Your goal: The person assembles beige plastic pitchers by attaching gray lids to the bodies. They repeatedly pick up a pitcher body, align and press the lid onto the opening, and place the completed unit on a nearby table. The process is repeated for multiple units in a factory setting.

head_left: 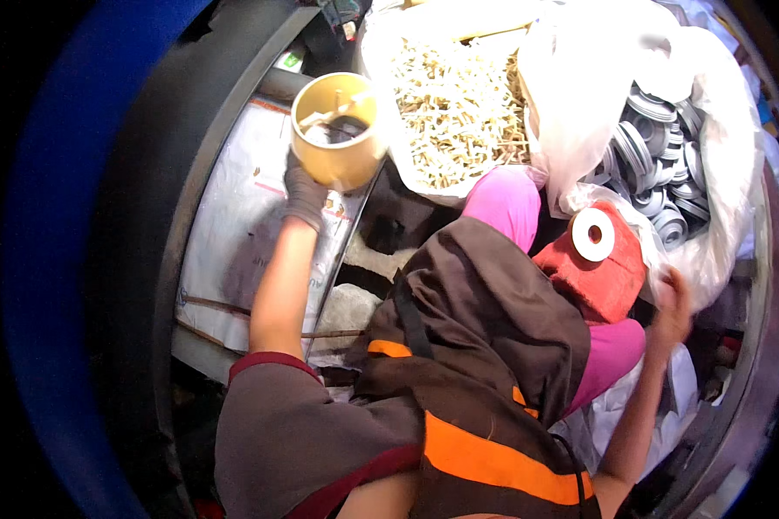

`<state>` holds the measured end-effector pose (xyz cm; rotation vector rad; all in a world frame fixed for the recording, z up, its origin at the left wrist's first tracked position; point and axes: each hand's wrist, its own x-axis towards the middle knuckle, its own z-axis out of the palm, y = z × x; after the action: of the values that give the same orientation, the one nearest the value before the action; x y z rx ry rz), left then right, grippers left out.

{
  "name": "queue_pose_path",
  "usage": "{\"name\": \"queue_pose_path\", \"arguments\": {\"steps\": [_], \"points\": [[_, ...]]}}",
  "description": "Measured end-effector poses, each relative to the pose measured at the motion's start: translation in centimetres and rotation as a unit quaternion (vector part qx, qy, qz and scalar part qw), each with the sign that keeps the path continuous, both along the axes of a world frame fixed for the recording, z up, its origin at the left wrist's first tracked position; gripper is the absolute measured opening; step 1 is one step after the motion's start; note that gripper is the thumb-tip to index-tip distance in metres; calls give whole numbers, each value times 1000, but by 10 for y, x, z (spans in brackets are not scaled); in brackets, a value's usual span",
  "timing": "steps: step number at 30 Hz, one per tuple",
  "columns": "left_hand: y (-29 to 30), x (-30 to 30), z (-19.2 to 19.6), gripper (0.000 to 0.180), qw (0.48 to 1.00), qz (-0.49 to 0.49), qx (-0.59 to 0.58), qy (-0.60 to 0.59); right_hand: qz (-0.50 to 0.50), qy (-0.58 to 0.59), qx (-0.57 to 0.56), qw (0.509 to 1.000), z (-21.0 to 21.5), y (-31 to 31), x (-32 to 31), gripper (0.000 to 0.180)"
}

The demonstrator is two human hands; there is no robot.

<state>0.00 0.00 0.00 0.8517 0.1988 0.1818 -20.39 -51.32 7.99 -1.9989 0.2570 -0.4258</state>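
Observation:
My left hand (305, 195), in a dark glove, is closed on the lower side of a yellow round cup-like housing (346, 164). Its open top faces up and shows a dark hollow and a small upright post inside. On the right, my bare right hand (673, 307) is beside a clear plastic bag (718, 268) and a red block (613, 281); blur hides whether its fingers hold anything. A flat white ring (593, 234) with a central hole rests on the red block, close to my right knee.
Ahead, a white bag (420, 183) holds many small cream-coloured pieces (459, 112). Many grey round ridged parts (653, 156) fill the plastic bag at right. A pale printed sheet or board (225, 216) lies under my left arm, beside a dark metal edge (201, 164).

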Motion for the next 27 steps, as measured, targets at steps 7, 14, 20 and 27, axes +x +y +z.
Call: {"name": "queue_pose_path", "arguments": {"steps": [7, 14, 20, 27], "points": [[-152, -15, 37, 51, 774, -499, -376, -106, 173, -60, -42, 982, 43, 124, 1, 109], [-256, -61, 79, 34, 673, -615, 310, -269, 182, -118, 67, 974, 44, 69, -41, 133], [-288, -91, 46, 26, 725, -689, -9, 11, 248, -89, 91, 960, 52, 66, -63, 122], [-290, -126, 162, 33, 498, -540, 479, -481, 191, 38, 192, 962, 14, 59, -75, 106]]}}
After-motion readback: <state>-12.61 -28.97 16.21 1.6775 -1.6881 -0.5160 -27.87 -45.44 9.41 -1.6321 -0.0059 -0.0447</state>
